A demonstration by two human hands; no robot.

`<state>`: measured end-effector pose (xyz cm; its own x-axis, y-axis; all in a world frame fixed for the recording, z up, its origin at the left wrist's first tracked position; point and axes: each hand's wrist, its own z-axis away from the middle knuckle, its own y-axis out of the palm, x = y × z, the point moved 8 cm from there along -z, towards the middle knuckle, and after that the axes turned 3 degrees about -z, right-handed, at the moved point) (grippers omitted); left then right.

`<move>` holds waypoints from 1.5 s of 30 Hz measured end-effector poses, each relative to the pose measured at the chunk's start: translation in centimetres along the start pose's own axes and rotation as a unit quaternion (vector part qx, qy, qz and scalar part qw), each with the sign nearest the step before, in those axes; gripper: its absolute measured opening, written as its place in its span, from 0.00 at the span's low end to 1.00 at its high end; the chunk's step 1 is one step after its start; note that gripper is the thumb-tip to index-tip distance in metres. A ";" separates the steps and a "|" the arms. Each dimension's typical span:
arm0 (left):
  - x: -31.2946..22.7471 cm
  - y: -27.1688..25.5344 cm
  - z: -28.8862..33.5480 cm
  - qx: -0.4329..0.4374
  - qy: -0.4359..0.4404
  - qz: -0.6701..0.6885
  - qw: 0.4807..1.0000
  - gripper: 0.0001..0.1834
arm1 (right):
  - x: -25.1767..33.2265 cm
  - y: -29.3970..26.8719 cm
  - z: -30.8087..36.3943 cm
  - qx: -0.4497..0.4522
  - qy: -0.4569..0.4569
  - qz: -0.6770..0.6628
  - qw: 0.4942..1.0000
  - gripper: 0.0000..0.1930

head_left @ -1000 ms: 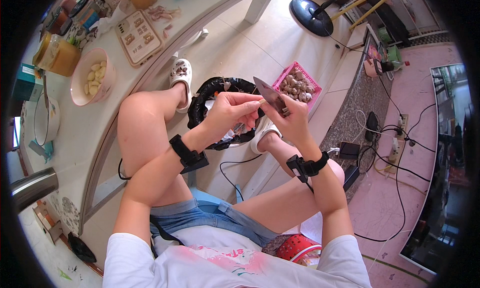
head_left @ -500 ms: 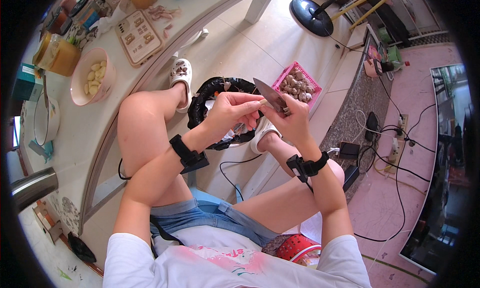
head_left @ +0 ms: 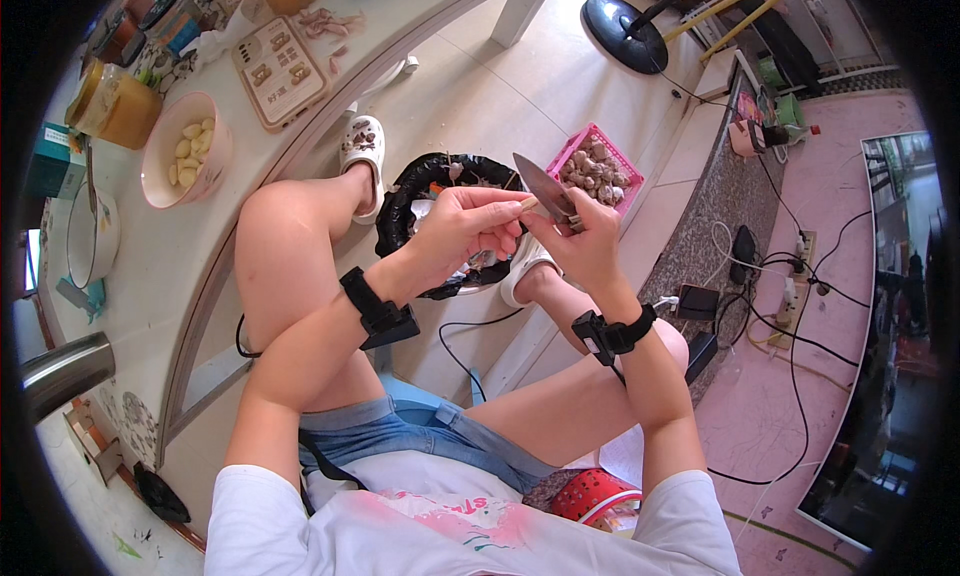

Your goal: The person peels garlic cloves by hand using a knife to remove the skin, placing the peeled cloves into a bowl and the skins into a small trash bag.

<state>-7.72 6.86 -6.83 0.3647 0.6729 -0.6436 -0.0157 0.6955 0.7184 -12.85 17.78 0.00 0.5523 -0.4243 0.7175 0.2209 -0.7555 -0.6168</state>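
My left hand [head_left: 470, 226] pinches a small pale garlic clove [head_left: 528, 205] between thumb and fingertips. My right hand [head_left: 585, 241] is closed around a knife [head_left: 543, 186], its blade slanting up and left beside the clove. Whether the edge touches the clove I cannot tell. Beneath both hands stands a bin lined with a black bag [head_left: 395, 211], holding scraps. Just beyond the knife, a pink basket [head_left: 632, 166] is filled with garlic bulbs [head_left: 598, 174]. On the table at left, a pink bowl [head_left: 222, 166] contains several peeled garlic cloves [head_left: 190, 151].
The white table [head_left: 180, 266] curves along my left, bearing a jar [head_left: 115, 106], a white pot [head_left: 80, 246] and a board-like printed tray [head_left: 280, 74]. A black round stand base [head_left: 610, 34] sits on the floor. At right lie cables [head_left: 790, 321] near a large screen [head_left: 880, 346].
The knife blade has shifted slightly to the right, a little away from the clove. My left hand keeps its pinch in almost the same place.
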 end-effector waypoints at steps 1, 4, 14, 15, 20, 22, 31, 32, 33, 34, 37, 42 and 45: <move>0.0 0.0 0.0 0.001 0.001 -0.001 1.000 0.14 | 0.0 0.1 0.0 0.006 0.000 -0.001 1.000 0.17; -0.6 0.3 0.1 0.002 0.031 -0.078 0.996 0.14 | -0.9 0.2 0.0 -0.002 0.053 -0.138 0.989 0.12; -1.7 1.3 0.3 0.004 0.132 -0.187 0.973 0.14 | -2.3 0.7 0.3 0.029 0.157 -0.259 0.953 0.08; -1.6 1.0 0.3 -0.014 0.134 -0.185 0.973 0.13 | -2.2 0.8 0.3 0.024 0.159 -0.269 0.950 0.08; -1.1 -0.4 0.1 -0.089 0.133 -0.218 0.963 0.09 | -2.7 1.0 0.5 0.014 0.175 -0.262 0.949 0.07; -1.4 -0.4 0.4 -0.126 0.157 -0.315 0.927 0.08 | -2.5 1.1 0.4 0.025 0.179 -0.260 0.949 0.06; -1.4 -0.4 0.5 -0.111 0.134 -0.349 0.921 0.06 | -2.8 1.4 0.7 0.025 0.202 -0.261 0.944 0.04; -1.5 -0.4 0.5 -0.111 0.134 -0.348 0.921 0.06 | -2.8 1.4 0.7 0.025 0.202 -0.261 0.944 0.04; -1.1 -0.8 0.3 -0.105 0.102 -0.318 0.937 0.06 | -2.7 1.5 0.7 0.033 0.189 -0.253 0.948 0.04; -0.7 -1.0 0.2 -0.098 0.069 -0.286 0.951 0.05 | -2.6 1.5 0.6 0.040 0.176 -0.246 0.952 0.04; -0.1 -1.4 0.0 -0.094 0.037 -0.238 0.966 0.05 | -2.8 1.8 0.9 0.061 0.171 -0.238 0.954 0.05; 0.9 -2.1 0.1 -0.107 -0.010 -0.177 0.978 0.05 | -1.9 2.0 1.1 0.071 0.151 -0.242 0.956 0.06; 1.0 -1.8 0.1 -0.095 -0.010 -0.141 0.985 0.05 | -1.9 2.0 1.0 0.060 0.156 -0.263 0.950 0.06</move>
<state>-7.26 6.29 -8.79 0.3981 0.4419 -0.8039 -0.0840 0.8902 0.4477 -12.62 17.55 -2.93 0.0789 -0.1445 0.9864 0.5004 -0.8500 -0.1645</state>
